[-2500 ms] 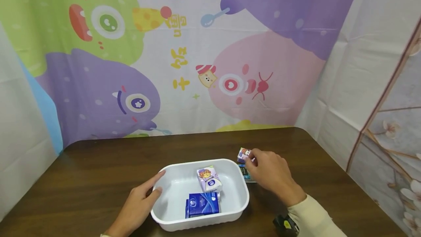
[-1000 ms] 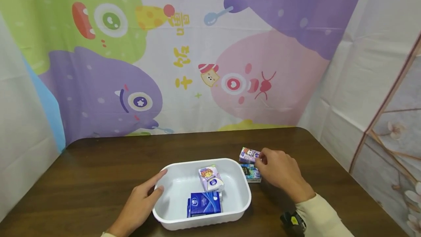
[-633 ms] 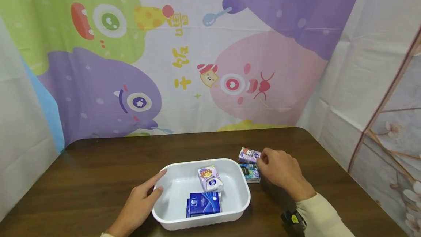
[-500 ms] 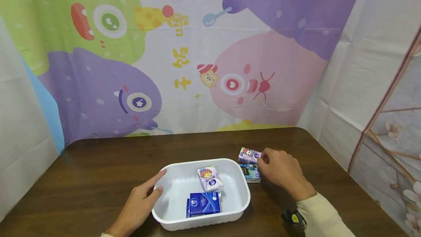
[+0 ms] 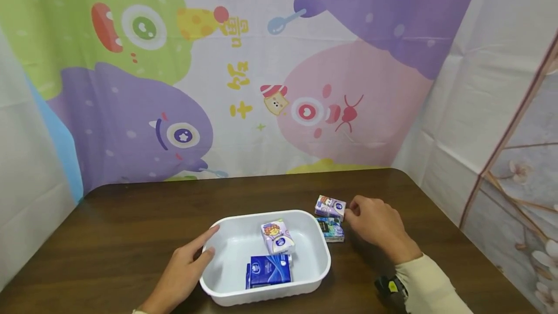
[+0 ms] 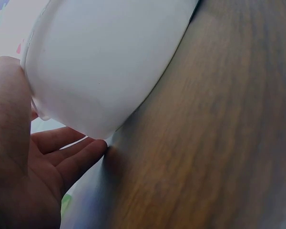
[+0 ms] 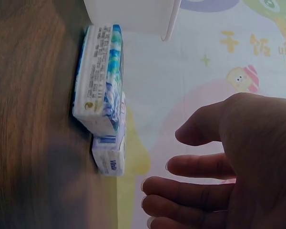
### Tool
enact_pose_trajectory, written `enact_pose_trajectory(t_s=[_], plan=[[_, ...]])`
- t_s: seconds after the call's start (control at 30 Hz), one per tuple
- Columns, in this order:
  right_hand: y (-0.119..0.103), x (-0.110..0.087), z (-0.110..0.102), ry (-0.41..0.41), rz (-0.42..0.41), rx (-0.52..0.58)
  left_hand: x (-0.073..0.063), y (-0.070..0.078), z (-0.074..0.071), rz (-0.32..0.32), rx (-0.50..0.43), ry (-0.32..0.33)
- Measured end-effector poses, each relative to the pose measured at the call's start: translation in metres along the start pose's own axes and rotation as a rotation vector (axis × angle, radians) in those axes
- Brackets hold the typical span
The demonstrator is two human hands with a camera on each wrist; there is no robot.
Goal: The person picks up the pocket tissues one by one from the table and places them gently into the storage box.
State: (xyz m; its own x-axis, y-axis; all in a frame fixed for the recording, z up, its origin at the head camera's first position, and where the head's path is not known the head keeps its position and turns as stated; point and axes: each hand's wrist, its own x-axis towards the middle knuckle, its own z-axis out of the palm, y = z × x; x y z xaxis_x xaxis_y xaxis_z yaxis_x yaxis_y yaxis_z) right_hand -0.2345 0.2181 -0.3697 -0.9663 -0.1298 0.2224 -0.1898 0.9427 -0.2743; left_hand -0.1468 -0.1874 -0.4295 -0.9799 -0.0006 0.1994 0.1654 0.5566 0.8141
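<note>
My left hand (image 5: 183, 268) rests against the left end of a white plastic basin (image 5: 226, 287). Its thumb and index finger touch the rim; in the left wrist view its other, nearly straight fingers (image 6: 81, 155) touch the outer wall. The basin holds a purple-white tissue pack with a cartoon face (image 5: 278, 237) and dark blue tissue packaging (image 5: 270, 269). Right of it lie a blue-green tissue pack (image 5: 333, 230) and, behind that, another purple-white tissue pack (image 5: 330, 207). My right hand (image 5: 377, 224) is just beside them, holding nothing, with a gap to both packs in the right wrist view.
Dark wooden table (image 5: 131, 227) lies under everything, its far edge against a cartoon-printed curtain (image 5: 244, 149). Pale cloth hangs on both sides, with a flower print (image 5: 519, 173) on the right. A black wrist device (image 5: 392, 287) sits at my right sleeve.
Earlier my right fingers were on the purple-white pack behind the blue-green one; they have let go and drawn back right. Both packs lie in view. Left hand and basin stay in place.
</note>
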Motion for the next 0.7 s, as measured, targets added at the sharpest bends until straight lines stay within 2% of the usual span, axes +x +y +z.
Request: enact_pose_trajectory(t_s=[0.27,0.7], plan=[[0.0058,-0.0011,-0.0015,-0.004,0.014,-0.02,0.0005,0.0019,-0.0013,-0.03,-0.009,-0.026],[0.0087,-0.0002,-0.0054,-0.073,0.044,-0.052,0.001,0.0019,-0.0023,-0.009,0.003,-0.013]])
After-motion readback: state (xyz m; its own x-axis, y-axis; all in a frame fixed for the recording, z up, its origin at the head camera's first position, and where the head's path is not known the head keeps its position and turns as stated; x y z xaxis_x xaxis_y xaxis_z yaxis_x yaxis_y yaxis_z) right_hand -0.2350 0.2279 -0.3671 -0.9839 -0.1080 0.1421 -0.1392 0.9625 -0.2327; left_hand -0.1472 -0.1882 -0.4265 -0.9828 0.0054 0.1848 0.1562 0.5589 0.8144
